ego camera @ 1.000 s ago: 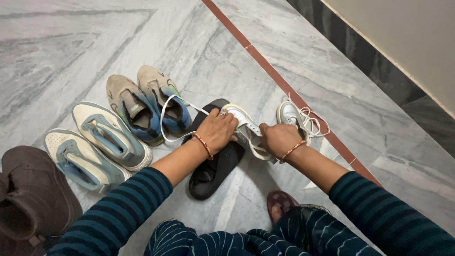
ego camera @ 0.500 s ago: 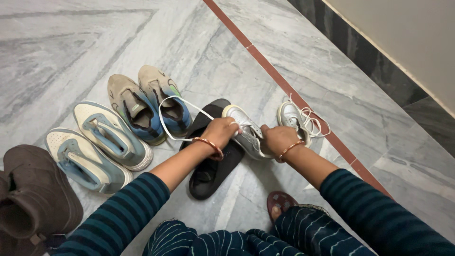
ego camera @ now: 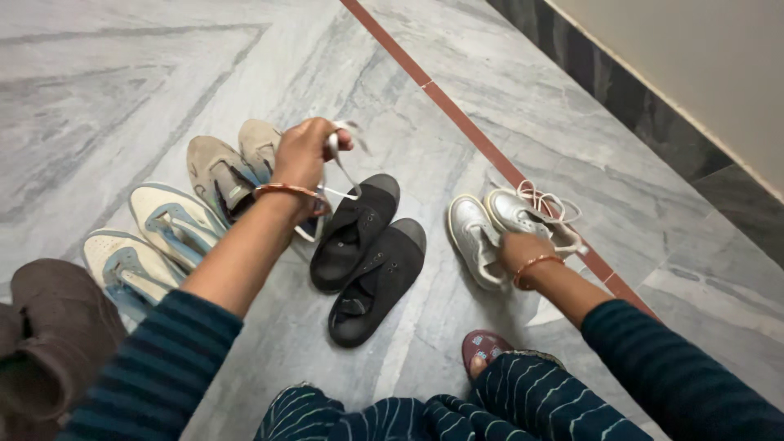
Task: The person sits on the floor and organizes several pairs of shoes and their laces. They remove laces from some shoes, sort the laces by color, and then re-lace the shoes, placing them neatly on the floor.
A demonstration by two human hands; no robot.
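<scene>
The left hand [ego camera: 304,155] is clenching a white shoelace [ego camera: 339,167] above the tan shoes [ego camera: 233,167]. The right hand [ego camera: 523,249] is gripping the heels of the white sneakers [ego camera: 490,224], which are lying on the grey marble floor [ego camera: 122,82] just beside the black shoes [ego camera: 367,253]. Blue-trimmed shoes [ego camera: 155,237] and brown boots [ego camera: 49,343] are sitting left. A red strip [ego camera: 457,118] is crossing the floor near the wall [ego camera: 694,65].

Soft, even daylight — faint shadows, slight blur
</scene>
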